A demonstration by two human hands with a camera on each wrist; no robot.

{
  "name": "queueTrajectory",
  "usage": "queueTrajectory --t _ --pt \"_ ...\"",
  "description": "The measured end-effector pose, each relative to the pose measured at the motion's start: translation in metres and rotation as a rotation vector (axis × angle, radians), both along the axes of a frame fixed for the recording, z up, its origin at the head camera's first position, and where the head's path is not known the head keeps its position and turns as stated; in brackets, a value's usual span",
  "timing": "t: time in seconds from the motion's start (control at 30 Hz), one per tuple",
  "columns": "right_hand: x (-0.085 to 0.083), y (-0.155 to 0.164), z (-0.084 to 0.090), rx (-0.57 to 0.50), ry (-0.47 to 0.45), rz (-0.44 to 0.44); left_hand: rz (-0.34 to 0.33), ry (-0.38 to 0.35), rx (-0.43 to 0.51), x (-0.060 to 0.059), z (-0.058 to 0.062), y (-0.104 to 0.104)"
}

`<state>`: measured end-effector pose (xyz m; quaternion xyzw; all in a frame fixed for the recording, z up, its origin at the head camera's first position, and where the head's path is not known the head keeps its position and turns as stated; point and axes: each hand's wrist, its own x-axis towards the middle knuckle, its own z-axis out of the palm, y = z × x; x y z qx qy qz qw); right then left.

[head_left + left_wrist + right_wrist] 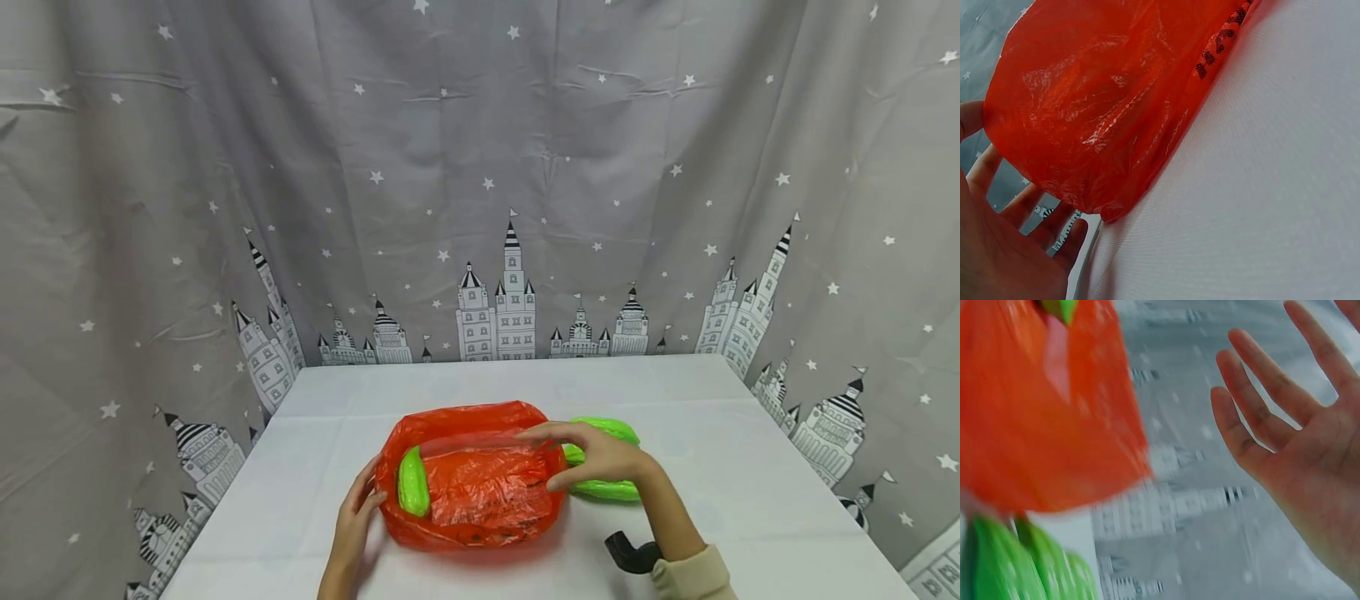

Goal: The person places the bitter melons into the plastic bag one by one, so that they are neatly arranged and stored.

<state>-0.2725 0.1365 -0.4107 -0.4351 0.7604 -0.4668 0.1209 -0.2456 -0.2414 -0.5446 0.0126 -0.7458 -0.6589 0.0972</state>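
A red plastic bag lies on the white table with its mouth spread wide. One bright green gourd-like vegetable is inside, against the bag's left wall. At the left rim, my left hand touches the bag with its fingers spread and relaxed; the left wrist view has its fingertips along the red plastic. My right hand hovers over the right rim, holding nothing, with fingers extended in the right wrist view. Beneath and behind it lie more green vegetables, partly hidden by the hand.
The white tablecloth stretches around the bag on all sides. A grey curtain printed with castles and stars hangs behind the table and along both sides. A black curved piece sits at the right wrist beside a beige sleeve.
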Motion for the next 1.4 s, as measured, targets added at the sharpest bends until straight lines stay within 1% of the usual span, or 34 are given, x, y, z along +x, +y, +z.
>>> queueTrajectory --t 0.13,0.3,0.37,0.47,0.57,0.67,0.77,0.87,1.0,1.1,1.23,1.4 --pt "-0.003 0.030 0.001 -0.032 0.031 -0.031 0.003 -0.006 0.009 0.001 0.000 -0.001" --pt "-0.004 0.060 -0.005 -0.070 0.004 -0.031 -0.001 0.014 0.012 0.001 -0.001 -0.001" --pt "-0.006 0.069 -0.009 -0.085 -0.020 -0.032 -0.001 0.024 0.015 0.000 -0.002 -0.001" --pt "-0.011 0.082 -0.017 -0.109 -0.049 -0.025 0.005 0.018 0.025 -0.001 -0.002 -0.001" --pt "-0.015 0.093 -0.028 -0.085 -0.069 -0.053 0.011 0.001 0.023 -0.002 -0.001 -0.002" --pt "-0.018 0.102 -0.040 -0.030 -0.099 -0.100 0.014 -0.013 0.012 -0.001 0.000 -0.001" --pt "-0.021 0.108 -0.053 0.017 -0.124 -0.134 0.018 -0.027 -0.003 -0.001 0.000 -0.001" --pt "-0.024 0.112 -0.064 0.033 -0.155 -0.148 0.024 -0.029 -0.012 0.000 0.000 0.001" --pt "-0.028 0.114 -0.075 0.034 -0.203 -0.169 0.031 -0.044 -0.011 0.001 -0.002 0.001" --pt "-0.029 0.114 -0.080 0.039 -0.220 -0.179 0.024 -0.049 -0.009 0.001 -0.004 0.000" --pt "-0.031 0.114 -0.086 0.066 -0.217 -0.186 0.009 -0.035 -0.007 0.001 -0.005 -0.001" --pt "-0.032 0.114 -0.093 0.121 -0.160 -0.190 0.003 -0.026 0.007 0.000 -0.003 -0.001"
